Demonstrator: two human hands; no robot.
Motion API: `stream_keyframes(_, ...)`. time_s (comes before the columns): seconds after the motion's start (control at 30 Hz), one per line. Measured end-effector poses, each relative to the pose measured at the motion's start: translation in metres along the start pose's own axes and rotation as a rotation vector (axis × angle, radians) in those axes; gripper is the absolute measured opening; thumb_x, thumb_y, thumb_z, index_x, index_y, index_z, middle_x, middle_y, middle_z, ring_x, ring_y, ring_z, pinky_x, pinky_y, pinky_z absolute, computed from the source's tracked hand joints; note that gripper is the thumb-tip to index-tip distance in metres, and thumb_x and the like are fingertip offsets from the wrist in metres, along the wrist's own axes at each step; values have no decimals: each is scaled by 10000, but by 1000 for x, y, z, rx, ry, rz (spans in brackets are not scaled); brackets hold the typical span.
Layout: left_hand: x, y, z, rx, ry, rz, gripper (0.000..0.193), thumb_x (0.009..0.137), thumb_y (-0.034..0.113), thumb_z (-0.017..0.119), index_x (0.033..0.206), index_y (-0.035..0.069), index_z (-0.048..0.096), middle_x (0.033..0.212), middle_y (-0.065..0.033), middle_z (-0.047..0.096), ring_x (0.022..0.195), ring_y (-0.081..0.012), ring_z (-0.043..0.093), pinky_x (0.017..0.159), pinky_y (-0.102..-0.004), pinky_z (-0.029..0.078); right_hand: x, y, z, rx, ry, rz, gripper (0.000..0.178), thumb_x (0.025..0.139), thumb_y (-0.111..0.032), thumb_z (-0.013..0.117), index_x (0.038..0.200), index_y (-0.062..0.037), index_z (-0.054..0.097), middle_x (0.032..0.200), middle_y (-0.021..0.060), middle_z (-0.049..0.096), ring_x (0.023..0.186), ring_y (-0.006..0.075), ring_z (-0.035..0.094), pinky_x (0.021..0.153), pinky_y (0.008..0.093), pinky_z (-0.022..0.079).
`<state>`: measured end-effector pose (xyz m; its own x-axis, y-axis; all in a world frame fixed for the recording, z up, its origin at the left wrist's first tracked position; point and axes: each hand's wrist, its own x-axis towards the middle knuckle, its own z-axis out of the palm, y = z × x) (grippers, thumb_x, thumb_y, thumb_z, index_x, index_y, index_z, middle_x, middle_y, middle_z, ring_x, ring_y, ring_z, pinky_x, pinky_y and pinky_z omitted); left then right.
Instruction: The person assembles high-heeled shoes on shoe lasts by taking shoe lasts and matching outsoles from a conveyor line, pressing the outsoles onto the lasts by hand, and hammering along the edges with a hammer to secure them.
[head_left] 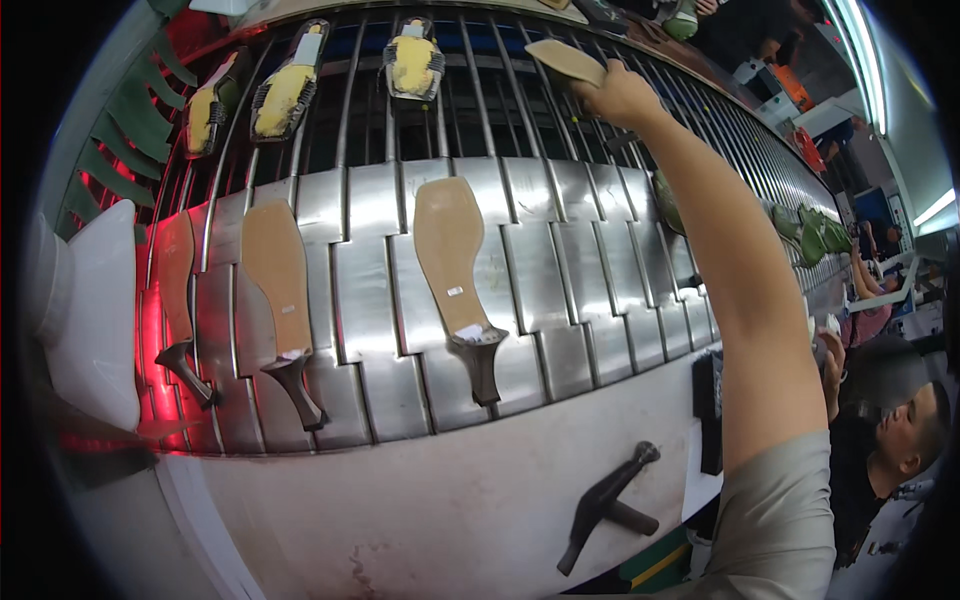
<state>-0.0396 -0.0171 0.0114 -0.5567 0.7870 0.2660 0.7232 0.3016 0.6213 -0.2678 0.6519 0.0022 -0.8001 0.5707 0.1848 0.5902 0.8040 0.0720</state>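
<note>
My right hand [622, 95] is stretched out to the far side of the metal-bar conveyor [375, 290], its fingers closed round one end of a tan shoe sole [563, 60]. The rest of that sole sticks out to the left of my fingers. Nearer me, three tan soles with dark high heels lie on the steel slats: one in the middle [450, 240], one to its left [278, 270] and one in red light [178, 270]. Behind them are shoe uppers with yellow undersides, such as the right-hand upper [413, 66]. My left hand is out of view.
A dark hammer [606, 507] lies on the pale ledge [430, 510] at the front. Green strips [125, 125] hang at the left above a white curved part [98, 315]. Green shoes [810, 235] stand farther along on the right. A person in black [855, 480] is close on my right.
</note>
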Motion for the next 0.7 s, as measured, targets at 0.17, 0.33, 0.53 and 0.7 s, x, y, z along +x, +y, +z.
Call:
stream_keyframes(0.17,-9,-3,-4,30,15,-31,169,878,133,783,971,11,712,860,-117,691,718,-295,661,630,-420,508,16,-36,14,-105,-41,141,763,875,-443,762,1398,22,459,1327,335,613,1272,438,618,1048,497,536)
stream_keyframes(0.33,-15,-3,0,39,96,-19,177,879,144,774,990,22,710,884,-122,694,745,-302,664,656,-432,515,-34,-42,-42,-108,-113,42,610,893,-333,720,1328,50,530,1311,316,640,1234,449,637,1047,489,535)
stream_keyframes(0.53,-17,-5,0,-58,192,37,300,769,99,791,1039,19,688,859,-123,706,744,-333,667,681,-418,523,-190,-60,-179,19,-58,65,599,890,-359,730,1295,47,559,1165,258,705,1096,411,708,928,476,582)
stream_keyframes(0.7,-13,18,-6,127,402,226,632,757,123,844,1332,21,602,1319,-197,662,1226,-379,619,1057,-531,464,-390,-113,-221,1378,-451,168,522,986,-408,663,1302,0,585,1041,142,681,895,273,738,618,364,601)
